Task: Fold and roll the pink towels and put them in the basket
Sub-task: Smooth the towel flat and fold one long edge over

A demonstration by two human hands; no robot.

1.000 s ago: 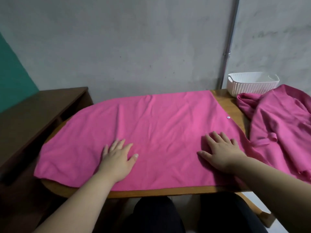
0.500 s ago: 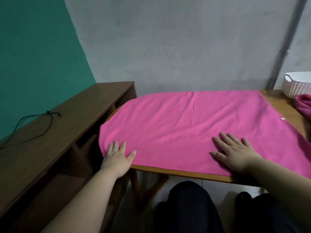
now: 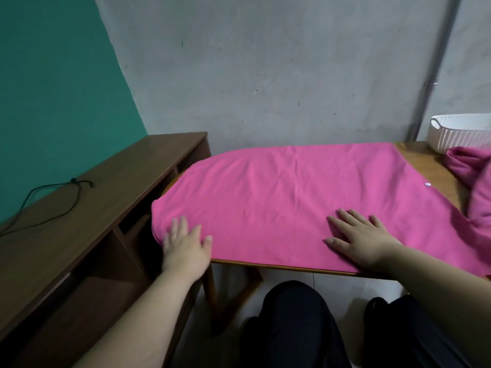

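Grey-walled corner, wooden table [image 3: 414,155]: the pink towel [image 3: 292,197] lies long side left-to-right, left hand [image 3: 186,247] flat on its left end, right hand [image 3: 358,239] flat nearer the middle.

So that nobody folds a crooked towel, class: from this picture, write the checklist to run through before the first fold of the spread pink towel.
1. Flat pink cloth towel spread on the brown wooden table: ok, light creases only.
2. Left hand at the towel's left end: ok, fingers straight, no grip yet.
3. Right hand steadies the towel: ok, flat on it.
4. Crumpled pink towel clear of the flat one: cannot tell, they meet at the right.
5. White woven plastic basket has room: cannot tell, its inside is hidden.
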